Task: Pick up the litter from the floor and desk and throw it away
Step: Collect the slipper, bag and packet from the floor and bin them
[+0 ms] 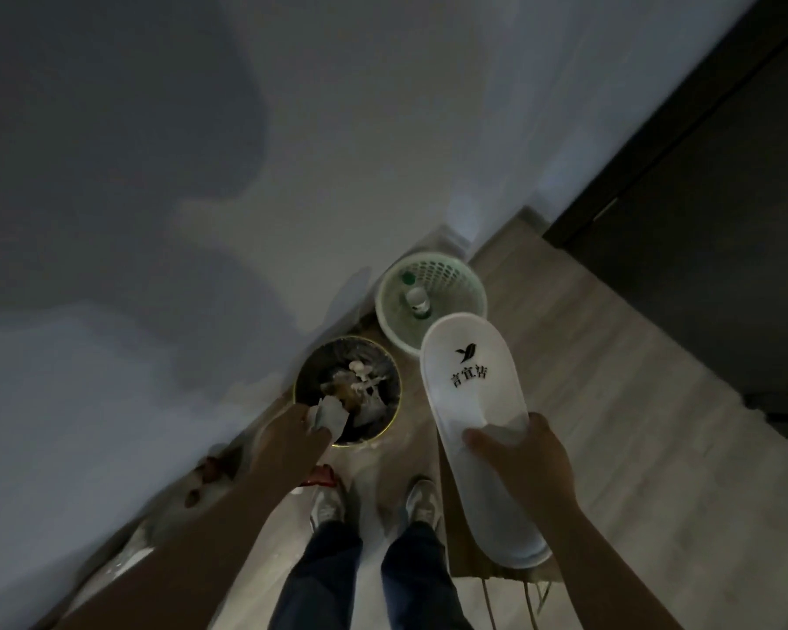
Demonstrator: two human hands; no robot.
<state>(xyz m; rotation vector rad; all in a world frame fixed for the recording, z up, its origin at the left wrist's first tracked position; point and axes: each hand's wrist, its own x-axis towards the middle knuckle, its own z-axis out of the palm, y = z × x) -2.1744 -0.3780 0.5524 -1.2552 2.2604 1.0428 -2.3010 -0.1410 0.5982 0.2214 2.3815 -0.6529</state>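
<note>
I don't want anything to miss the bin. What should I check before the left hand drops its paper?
1. Left hand grips the crumpled paper: ok.
2. Paper is over the dark bin, just inside its near rim: ok.
3. Room left in the bin, which already holds litter: cannot tell.
4. Right hand holds the white slipper off to the bin's side, out of the drop path: ok.
5. Whether the slipper belongs in the green basket with the bottle: cannot tell.
</note>
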